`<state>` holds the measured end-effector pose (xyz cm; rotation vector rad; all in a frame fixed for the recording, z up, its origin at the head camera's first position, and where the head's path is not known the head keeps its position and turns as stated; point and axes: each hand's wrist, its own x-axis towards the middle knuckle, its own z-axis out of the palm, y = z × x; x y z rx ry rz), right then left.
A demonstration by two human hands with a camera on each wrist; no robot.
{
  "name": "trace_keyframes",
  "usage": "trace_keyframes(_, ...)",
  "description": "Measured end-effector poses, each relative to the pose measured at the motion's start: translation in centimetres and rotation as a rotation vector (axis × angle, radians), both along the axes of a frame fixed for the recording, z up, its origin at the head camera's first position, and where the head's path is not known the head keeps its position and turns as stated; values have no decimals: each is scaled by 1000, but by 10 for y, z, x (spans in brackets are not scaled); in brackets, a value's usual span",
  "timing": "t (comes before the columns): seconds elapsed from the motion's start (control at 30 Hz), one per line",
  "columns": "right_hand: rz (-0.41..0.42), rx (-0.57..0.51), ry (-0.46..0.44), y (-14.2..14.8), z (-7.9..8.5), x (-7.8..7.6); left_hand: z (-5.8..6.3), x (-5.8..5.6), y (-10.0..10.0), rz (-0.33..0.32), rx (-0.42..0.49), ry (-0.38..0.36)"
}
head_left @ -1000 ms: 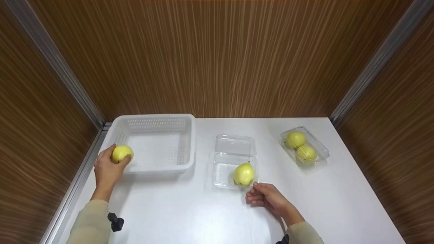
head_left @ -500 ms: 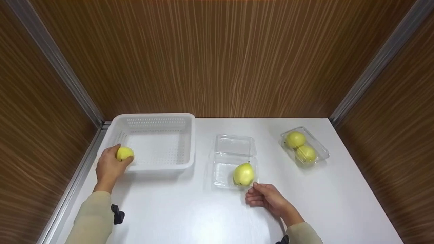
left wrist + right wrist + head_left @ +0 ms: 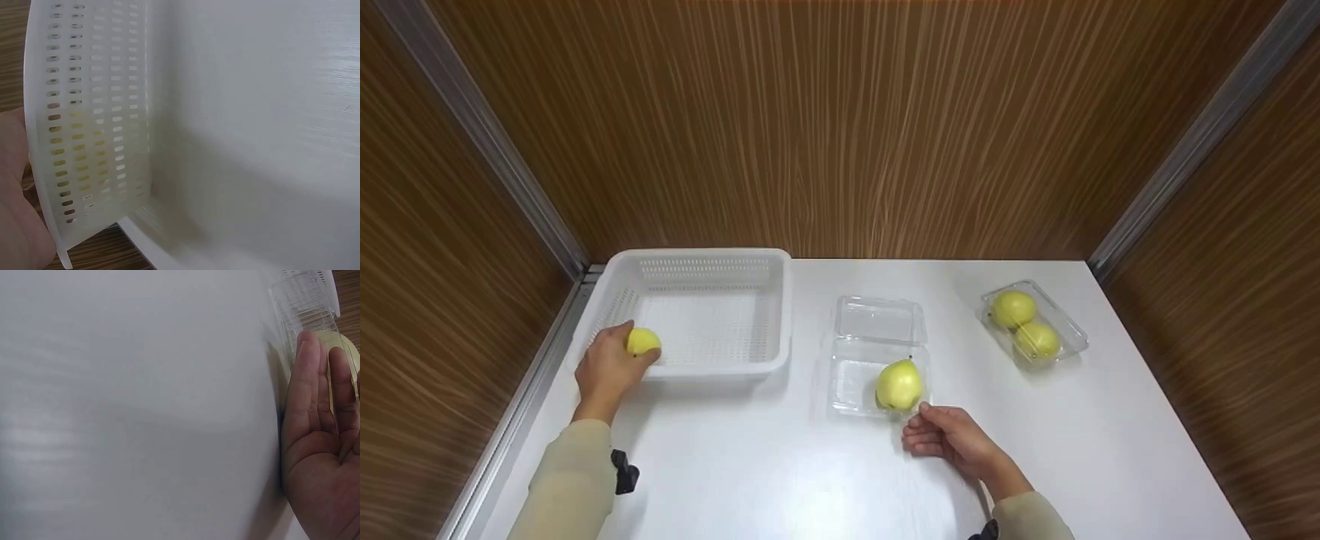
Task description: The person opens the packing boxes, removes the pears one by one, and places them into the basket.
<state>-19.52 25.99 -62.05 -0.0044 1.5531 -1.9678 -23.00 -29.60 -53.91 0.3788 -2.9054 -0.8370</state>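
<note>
My left hand [image 3: 610, 367] reaches over the front left rim of a white slotted basket [image 3: 735, 322], gripping a yellow-green pear [image 3: 643, 342] between thumb and fingers. Through the basket's slots in the left wrist view, patches of the pear [image 3: 80, 149] show yellow. A clear clamshell box [image 3: 855, 382] lies with its lid folded back, and one pear [image 3: 898, 385] sits in its right half. Beside the front right corner of that box, my right hand [image 3: 949, 439] rests on its side, thumb tip at the edge. The right wrist view shows its fingers [image 3: 304, 388] fairly straight.
At the back right a second clear clamshell box [image 3: 1061, 319], lid closed, contains two pears [image 3: 1014, 309]. All of this stands on a white table [image 3: 780, 457]. Wood-patterned panels [image 3: 840, 135] rise at the back and both sides.
My left hand has moved slightly right with the pear, which now shows lower behind the basket's front rim. The right hand and the boxes have stayed in place.
</note>
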Motion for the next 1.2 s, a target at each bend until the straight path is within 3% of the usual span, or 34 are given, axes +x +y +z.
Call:
trace_keyframes(0.43, 12, -39, 11, 1, -1, 1, 5, -6, 1, -77, -25, -169)
trace_keyframes(0.53, 9, -31, 15, 1, 0, 1, 4, -6, 1, -73, -38, -161)
trace_keyframes(0.8, -14, -9, 12, -3, -2, 1, 0, -1, 0, -61, -80, -56)
trace_keyframes(0.87, -16, -5, 16, -4, -3, 1, -2, -1, 0, -58, -84, 13)
trace_keyframes(0.9, -15, 0, 18, -4, -3, 1, -4, 0, 2, -57, -78, 82)
trace_keyframes(1.0, -12, 15, 8, -3, -3, 2, -12, 0, 13, -94, -69, 380)
trace_keyframes(1.1, -7, 16, 8, -2, -3, 2, -16, -1, 39, -179, -62, 665)
trace_keyframes(1.2, -7, 0, 24, -2, -2, 1, -11, -1, 75, -283, -39, 800)
